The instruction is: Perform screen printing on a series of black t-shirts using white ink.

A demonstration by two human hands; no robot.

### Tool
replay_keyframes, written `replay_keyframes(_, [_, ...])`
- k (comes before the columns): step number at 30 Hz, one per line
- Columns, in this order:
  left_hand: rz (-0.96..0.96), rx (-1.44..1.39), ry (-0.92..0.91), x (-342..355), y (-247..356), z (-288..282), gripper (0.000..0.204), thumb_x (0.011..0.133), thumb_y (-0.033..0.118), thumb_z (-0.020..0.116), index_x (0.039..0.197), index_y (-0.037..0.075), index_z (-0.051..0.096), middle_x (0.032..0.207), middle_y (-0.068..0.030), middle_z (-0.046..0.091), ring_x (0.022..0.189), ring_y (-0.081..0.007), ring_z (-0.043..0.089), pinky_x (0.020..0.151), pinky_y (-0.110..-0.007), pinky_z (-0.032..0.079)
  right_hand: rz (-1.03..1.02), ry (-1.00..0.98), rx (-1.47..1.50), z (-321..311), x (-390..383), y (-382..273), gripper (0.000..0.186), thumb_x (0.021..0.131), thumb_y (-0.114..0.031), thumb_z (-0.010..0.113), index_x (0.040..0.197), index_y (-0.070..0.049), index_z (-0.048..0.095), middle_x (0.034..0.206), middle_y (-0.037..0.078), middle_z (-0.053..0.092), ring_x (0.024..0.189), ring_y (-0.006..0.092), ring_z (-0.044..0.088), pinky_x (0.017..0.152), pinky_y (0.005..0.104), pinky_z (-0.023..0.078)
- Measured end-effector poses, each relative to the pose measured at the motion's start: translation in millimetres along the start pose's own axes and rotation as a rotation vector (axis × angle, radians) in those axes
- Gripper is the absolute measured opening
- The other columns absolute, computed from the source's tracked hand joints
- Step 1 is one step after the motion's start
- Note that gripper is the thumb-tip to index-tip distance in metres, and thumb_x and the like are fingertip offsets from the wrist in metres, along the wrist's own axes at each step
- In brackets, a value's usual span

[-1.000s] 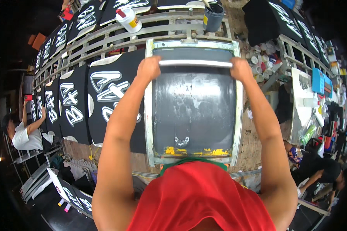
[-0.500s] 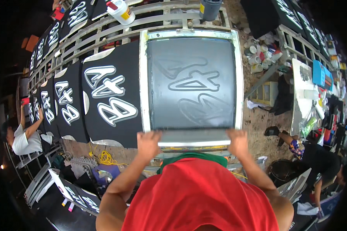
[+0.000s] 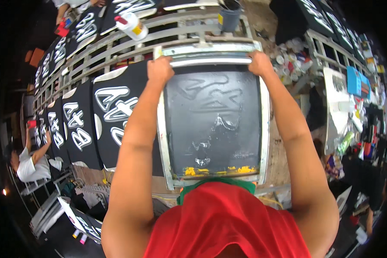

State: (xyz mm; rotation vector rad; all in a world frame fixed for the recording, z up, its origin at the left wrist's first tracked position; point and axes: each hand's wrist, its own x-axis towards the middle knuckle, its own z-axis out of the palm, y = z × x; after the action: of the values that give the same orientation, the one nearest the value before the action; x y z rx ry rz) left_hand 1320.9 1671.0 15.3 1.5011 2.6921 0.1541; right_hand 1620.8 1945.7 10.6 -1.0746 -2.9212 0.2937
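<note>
Both hands, left hand [image 3: 160, 70] and right hand [image 3: 259, 63], grip a squeegee [image 3: 210, 62] (far end) on the screen frame [image 3: 265, 129].

Light: bright and even daylight in the middle, soft shadows only.
Glare: pale shine on the wet mesh of the screen frame [image 3: 213, 122].
Edges: strong fisheye bending, corners fall to black.
Sharpness: centre is clear, rim is a bit soft.

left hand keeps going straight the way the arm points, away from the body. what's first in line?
Likely the far edge of the screen frame, just past the left hand gripping the squeegee. Beyond that come the rack rails and a white bottle; depth is unclear.
</note>
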Motion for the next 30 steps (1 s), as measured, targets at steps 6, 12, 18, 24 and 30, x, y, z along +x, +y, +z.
replay_keyframes(6, [0.065, -0.006, -0.031, -121, 3, -10, 0.042, 0.069, 0.013, 0.067, 0.109, 0.02, 0.075, 0.098, -0.0067, 0.073, 0.09, -0.028, 0.07, 0.085, -0.047, 0.044, -0.013, -0.13, 0.036, -14, -111, -27, 0.039, 0.077, -0.012, 0.059, 0.112, -0.015, 0.077, 0.11, 0.014, 0.072, 0.105, 0.0339, 0.069, 0.102, 0.0528, 0.046])
replay_keyframes(12, [0.066, -0.087, -0.264, -329, 39, -25, 0.046, 0.067, 0.015, 0.073, 0.113, 0.017, 0.073, 0.102, -0.0058, 0.071, 0.099, -0.0264, 0.068, 0.094, -0.05, 0.04, 0.052, -0.313, 0.06, -26, -332, -65, 0.046, 0.067, -0.006, 0.064, 0.112, -0.011, 0.076, 0.106, 0.013, 0.069, 0.109, 0.0366, 0.064, 0.121, 0.064, 0.023])
replay_keyframes(18, [0.047, -0.191, -0.31, -415, 53, -39, 0.037, 0.07, 0.018, 0.079, 0.106, 0.017, 0.073, 0.099, -0.0023, 0.068, 0.095, -0.0267, 0.066, 0.09, -0.046, 0.039, 0.041, -0.415, 0.11, -19, -423, -71, 0.044, 0.069, -0.003, 0.063, 0.111, -0.009, 0.075, 0.103, 0.015, 0.072, 0.097, 0.0372, 0.069, 0.118, 0.0616, 0.031])
replay_keyframes(24, [-0.071, -0.599, -0.192, -371, 49, -57, 0.043, 0.075, 0.025, 0.087, 0.106, 0.003, 0.067, 0.103, -0.0168, 0.067, 0.098, -0.0379, 0.066, 0.088, -0.044, 0.05, 0.106, -0.202, 0.526, -54, -380, -63, 0.048, 0.072, -0.023, 0.089, 0.112, -0.003, 0.072, 0.108, 0.018, 0.072, 0.099, 0.0353, 0.069, 0.089, 0.0412, 0.054])
replay_keyframes(30, [-0.032, -0.675, -0.089, -387, 37, -30, 0.04, 0.079, 0.018, 0.083, 0.113, 0.002, 0.069, 0.105, -0.019, 0.067, 0.098, -0.0392, 0.065, 0.086, -0.043, 0.052, 0.152, -0.287, 0.594, -40, -379, -56, 0.043, 0.076, -0.025, 0.087, 0.112, -0.004, 0.074, 0.106, 0.02, 0.073, 0.099, 0.0345, 0.07, 0.088, 0.0395, 0.054])
